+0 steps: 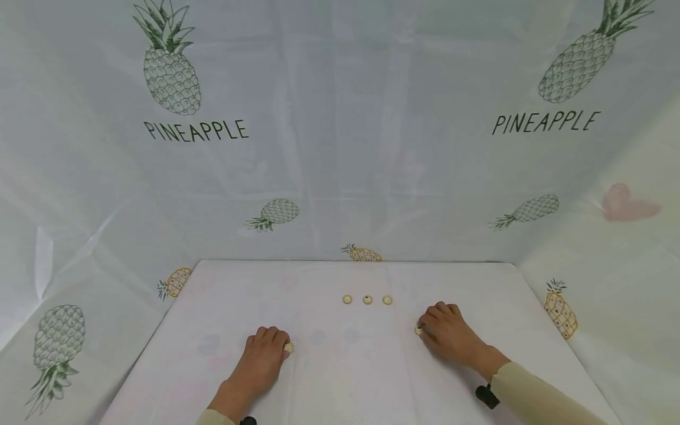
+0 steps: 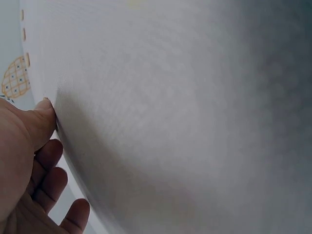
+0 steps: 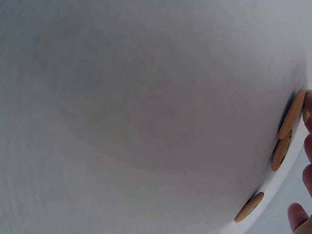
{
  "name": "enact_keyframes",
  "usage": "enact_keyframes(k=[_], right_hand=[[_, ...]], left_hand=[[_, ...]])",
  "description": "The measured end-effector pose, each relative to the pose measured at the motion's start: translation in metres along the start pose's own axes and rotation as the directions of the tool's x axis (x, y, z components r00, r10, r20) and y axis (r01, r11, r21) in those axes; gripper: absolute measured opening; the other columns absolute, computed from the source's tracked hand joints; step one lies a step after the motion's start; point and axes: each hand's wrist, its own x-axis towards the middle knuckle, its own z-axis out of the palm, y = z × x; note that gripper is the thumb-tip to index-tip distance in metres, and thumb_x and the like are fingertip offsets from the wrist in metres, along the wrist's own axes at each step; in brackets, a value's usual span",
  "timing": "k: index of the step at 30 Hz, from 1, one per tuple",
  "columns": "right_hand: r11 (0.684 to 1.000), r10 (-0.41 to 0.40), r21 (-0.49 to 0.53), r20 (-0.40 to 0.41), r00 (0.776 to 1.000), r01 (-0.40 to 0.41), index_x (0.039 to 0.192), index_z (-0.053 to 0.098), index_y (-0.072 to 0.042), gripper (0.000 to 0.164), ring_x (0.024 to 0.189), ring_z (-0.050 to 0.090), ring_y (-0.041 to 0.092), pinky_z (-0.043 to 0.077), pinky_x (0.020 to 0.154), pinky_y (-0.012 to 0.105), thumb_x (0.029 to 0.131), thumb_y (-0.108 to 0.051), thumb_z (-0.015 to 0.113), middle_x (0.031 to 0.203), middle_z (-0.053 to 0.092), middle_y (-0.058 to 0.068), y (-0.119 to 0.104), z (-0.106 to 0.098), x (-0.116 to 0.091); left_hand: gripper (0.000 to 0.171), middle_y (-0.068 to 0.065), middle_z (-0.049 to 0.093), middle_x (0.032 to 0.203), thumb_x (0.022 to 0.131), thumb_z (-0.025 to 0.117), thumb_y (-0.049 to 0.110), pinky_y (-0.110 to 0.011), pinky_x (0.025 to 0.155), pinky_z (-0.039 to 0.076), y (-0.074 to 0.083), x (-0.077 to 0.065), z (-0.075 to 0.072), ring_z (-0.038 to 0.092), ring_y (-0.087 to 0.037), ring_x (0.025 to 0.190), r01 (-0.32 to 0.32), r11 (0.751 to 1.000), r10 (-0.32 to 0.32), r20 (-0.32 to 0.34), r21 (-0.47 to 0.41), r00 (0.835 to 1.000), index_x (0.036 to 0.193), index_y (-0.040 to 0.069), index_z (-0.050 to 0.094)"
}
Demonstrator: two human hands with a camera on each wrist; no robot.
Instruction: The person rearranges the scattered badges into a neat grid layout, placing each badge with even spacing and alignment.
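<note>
My left hand (image 1: 261, 357) holds a small round pale wooden disc (image 1: 288, 347) at its thumb and index fingertips, low over the white tabletop. In the left wrist view, the thumb of the left hand (image 2: 29, 141) hides the disc, and the other fingers are bent. On the right, my right hand (image 1: 451, 333) pinches another wooden disc (image 1: 419, 330), partly covered by the fingers. Beyond the hands, three like discs lie in a row: a left one (image 1: 347, 299), a middle one with a dark mark (image 1: 368, 300) and a right one (image 1: 387, 300). Fingertips of the right hand (image 3: 307, 161) show at the right wrist view's edge.
The white tabletop (image 1: 350, 383) reaches back to a hanging cloth (image 1: 361, 147) printed with pineapples. More cloth hangs at both sides. A dark wrist device (image 1: 487, 396) sits under the right sleeve (image 1: 536, 395).
</note>
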Motion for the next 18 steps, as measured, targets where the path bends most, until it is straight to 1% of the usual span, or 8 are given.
enact_keyframes(k=[4,8,12,15,18], right_hand=[[1.0,-0.002,-0.002,-0.002,1.0,0.002,0.104,0.069,-0.019,0.021,0.1,0.051,0.016,0.044,0.093,0.048,0.09,-0.025,0.085,0.102,0.062,-0.007,-0.0014,-0.0023,0.0005],[0.998,0.001,0.066,0.003,1.0,-0.001,0.104,0.073,-0.021,0.02,0.102,0.052,0.016,0.044,0.093,0.049,0.089,-0.023,0.086,0.102,0.064,-0.008,0.0003,-0.0033,0.0006],[0.991,0.032,0.131,0.052,0.998,-0.039,0.103,0.077,-0.023,0.014,0.102,0.053,0.014,0.043,0.093,0.049,0.091,-0.022,0.085,0.101,0.065,-0.01,0.0024,-0.0036,0.0018],[0.988,0.056,0.141,0.093,0.994,-0.069,0.103,0.078,-0.024,0.013,0.103,0.054,0.013,0.043,0.093,0.049,0.092,-0.025,0.084,0.101,0.065,-0.012,0.004,-0.0039,0.0027],[0.986,0.055,0.148,0.11,0.992,-0.071,0.104,0.078,-0.024,0.013,0.104,0.054,0.014,0.043,0.094,0.05,0.092,-0.026,0.083,0.101,0.066,-0.013,0.0058,-0.0038,0.0043]], left_hand=[[0.014,0.005,0.057,0.1,0.1,0.072,0.024,-0.047,0.086,0.046,-0.0008,0.0001,0.0012,0.051,-0.02,0.101,-0.001,1.0,0.001,-0.007,0.003,1.0,0.104,0.017,0.061],[0.014,0.005,0.058,0.101,0.1,0.072,0.025,-0.046,0.086,0.047,-0.0014,-0.0007,0.0025,0.052,-0.021,0.103,0.001,1.0,-0.001,-0.007,0.003,1.0,0.104,0.017,0.061],[0.014,0.005,0.058,0.101,0.1,0.073,0.024,-0.046,0.087,0.046,-0.0017,-0.0011,0.0036,0.052,-0.021,0.103,0.005,1.0,-0.005,-0.006,0.002,1.0,0.105,0.017,0.061],[0.015,0.005,0.057,0.101,0.099,0.074,0.024,-0.045,0.086,0.046,-0.0019,-0.001,0.0044,0.051,-0.02,0.103,0.006,1.0,-0.006,-0.008,0.004,1.0,0.104,0.017,0.061],[0.015,0.005,0.057,0.1,0.099,0.074,0.024,-0.044,0.085,0.045,-0.0021,-0.0012,0.0052,0.051,-0.02,0.101,0.009,1.0,-0.009,-0.014,0.014,1.0,0.104,0.018,0.061]])
